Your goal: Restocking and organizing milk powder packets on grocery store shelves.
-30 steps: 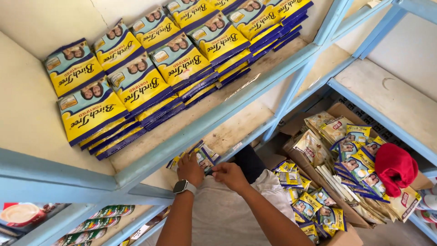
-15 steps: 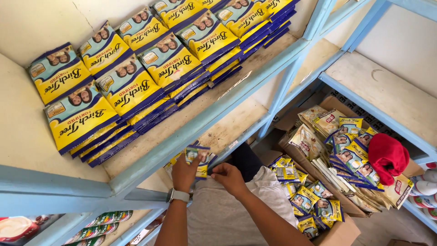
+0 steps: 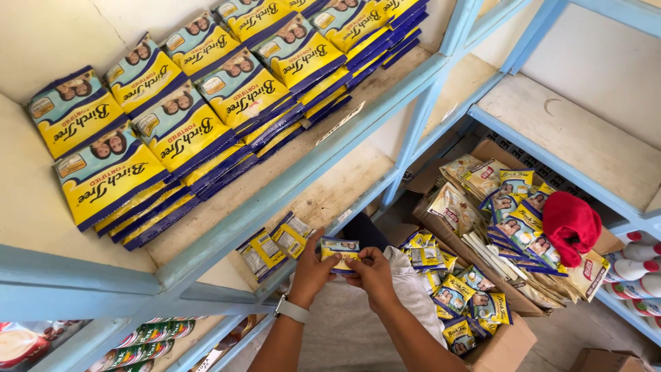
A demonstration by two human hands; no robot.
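Note:
My left hand (image 3: 311, 272), with a watch on its wrist, and my right hand (image 3: 372, 270) both grip a small stack of yellow and blue sachets (image 3: 340, 249) just in front of the lower blue shelf (image 3: 323, 200). A few more sachets (image 3: 274, 244) lie on that shelf to the left of my hands. The upper shelf (image 3: 289, 180) carries rows of larger yellow and blue packets (image 3: 180, 127), overlapped like tiles.
A cardboard box (image 3: 502, 337) at lower right holds several small sachets (image 3: 463, 296). Behind it another open box (image 3: 441, 227) is filled with packets, with a red cloth (image 3: 570, 224) on top. White bottles with red caps (image 3: 637, 265) stand at far right. Green packets (image 3: 148, 337) sit on a low shelf.
My hands have shifted slightly right with the stack of sachets and hold it squarer between them. The view has tilted a little, so the shelves appear lower and farther left.

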